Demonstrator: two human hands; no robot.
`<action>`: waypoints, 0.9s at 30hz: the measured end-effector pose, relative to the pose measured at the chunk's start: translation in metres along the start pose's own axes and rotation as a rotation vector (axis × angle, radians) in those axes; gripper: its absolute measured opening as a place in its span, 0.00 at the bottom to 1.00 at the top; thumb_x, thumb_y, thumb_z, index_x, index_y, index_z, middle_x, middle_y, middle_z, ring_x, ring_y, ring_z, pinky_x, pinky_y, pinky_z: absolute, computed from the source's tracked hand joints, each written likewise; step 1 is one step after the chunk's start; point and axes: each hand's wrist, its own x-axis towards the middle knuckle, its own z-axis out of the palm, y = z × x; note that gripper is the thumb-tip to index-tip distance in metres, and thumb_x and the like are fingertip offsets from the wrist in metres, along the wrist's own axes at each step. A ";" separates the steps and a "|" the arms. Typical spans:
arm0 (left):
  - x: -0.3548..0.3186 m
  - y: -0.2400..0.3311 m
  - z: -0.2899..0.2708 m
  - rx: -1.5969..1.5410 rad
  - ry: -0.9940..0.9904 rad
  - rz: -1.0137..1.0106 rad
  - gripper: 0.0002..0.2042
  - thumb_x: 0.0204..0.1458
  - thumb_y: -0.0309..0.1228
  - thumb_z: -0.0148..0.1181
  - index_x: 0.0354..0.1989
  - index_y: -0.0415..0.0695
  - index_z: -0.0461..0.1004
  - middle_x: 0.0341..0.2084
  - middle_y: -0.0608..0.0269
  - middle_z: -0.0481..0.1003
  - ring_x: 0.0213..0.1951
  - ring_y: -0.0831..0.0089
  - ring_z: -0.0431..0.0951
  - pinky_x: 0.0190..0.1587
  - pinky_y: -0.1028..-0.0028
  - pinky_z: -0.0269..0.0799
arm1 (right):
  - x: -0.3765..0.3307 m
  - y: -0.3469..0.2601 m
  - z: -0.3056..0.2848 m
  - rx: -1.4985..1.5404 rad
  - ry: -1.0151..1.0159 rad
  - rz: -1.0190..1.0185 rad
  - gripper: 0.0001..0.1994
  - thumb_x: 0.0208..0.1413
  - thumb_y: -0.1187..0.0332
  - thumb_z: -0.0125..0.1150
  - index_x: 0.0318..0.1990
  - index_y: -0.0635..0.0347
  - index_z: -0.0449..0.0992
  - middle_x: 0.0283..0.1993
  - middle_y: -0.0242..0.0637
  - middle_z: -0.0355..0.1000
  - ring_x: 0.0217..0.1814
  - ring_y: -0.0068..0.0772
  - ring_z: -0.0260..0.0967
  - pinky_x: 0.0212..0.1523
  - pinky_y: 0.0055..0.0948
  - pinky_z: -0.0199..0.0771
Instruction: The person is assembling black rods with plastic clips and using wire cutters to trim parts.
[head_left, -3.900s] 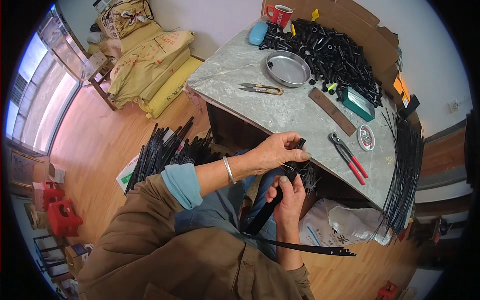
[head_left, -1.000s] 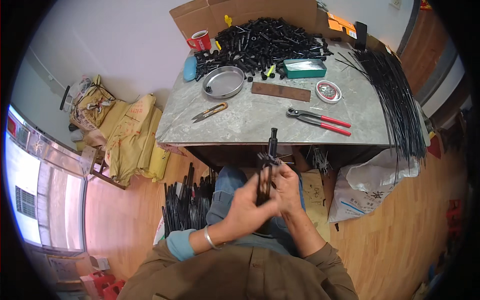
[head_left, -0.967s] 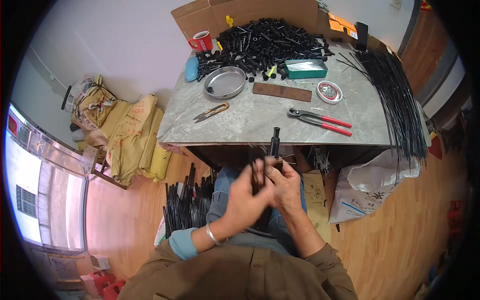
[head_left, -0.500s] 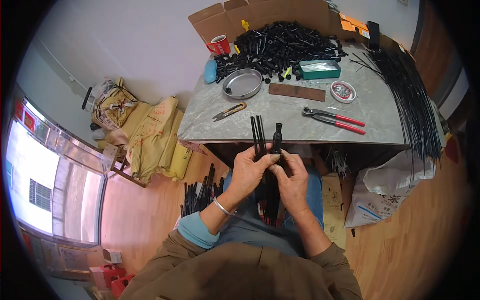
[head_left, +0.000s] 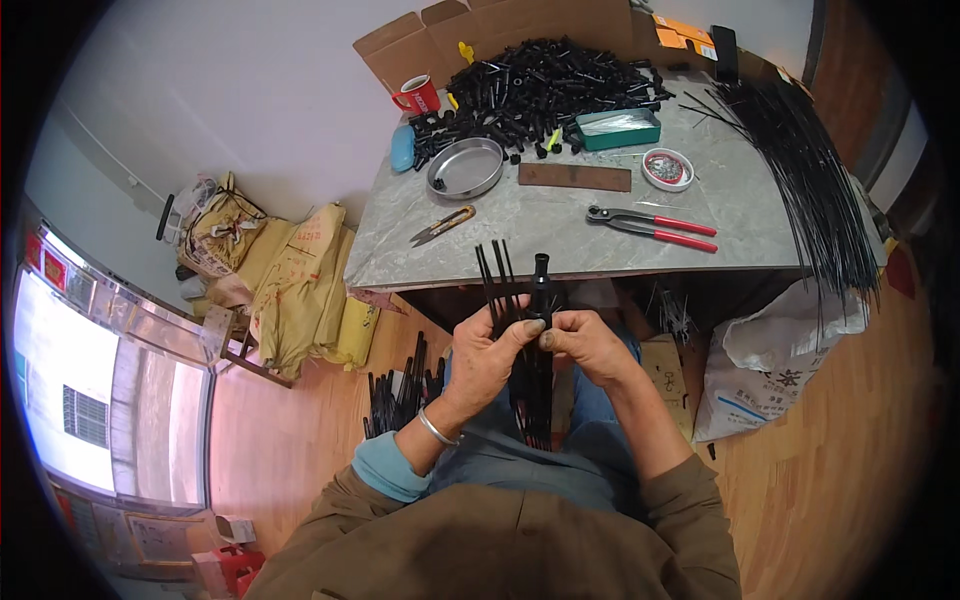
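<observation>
Hands meet over the lap in the head view, just below the counter (head_left: 560, 225) edge. Left hand (head_left: 490, 355) is clamped round a bunch of thin black rods (head_left: 497, 280), their tips fanning up past the knuckles; gripping low likely keeps the tips free and lined up. Right hand (head_left: 590, 345) is pinched shut w/ thumb and forefinger on a short black tube (head_left: 541, 285), standing upright beside the rods, touching or nearly so. Fingertips of both hands meet at the tube's lower part, prob. to steady it.

On the counter, well apart from the hands: red-handled pliers (head_left: 655, 222), small snips (head_left: 441, 225), round metal pan (head_left: 465, 167), red mug (head_left: 418, 96), green tray (head_left: 618, 128), heap of black tubes (head_left: 545, 85) at the back, within arm's reach as stock. Long black rods (head_left: 810, 180) drape over the counter's right edge, above a white sack (head_left: 770, 370). More black rods (head_left: 400, 390) lie on the wood floor by the left knee.
</observation>
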 end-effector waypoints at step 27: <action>0.016 -0.003 -0.017 -0.236 -0.114 -0.246 0.17 0.47 0.28 0.68 0.45 0.38 0.75 0.38 0.64 0.77 0.39 0.78 0.75 0.45 0.76 0.70 | -0.015 -0.021 0.020 -0.119 0.157 0.078 0.14 0.48 0.59 0.70 0.25 0.58 0.73 0.24 0.26 0.69 0.25 0.17 0.67 0.25 0.21 0.73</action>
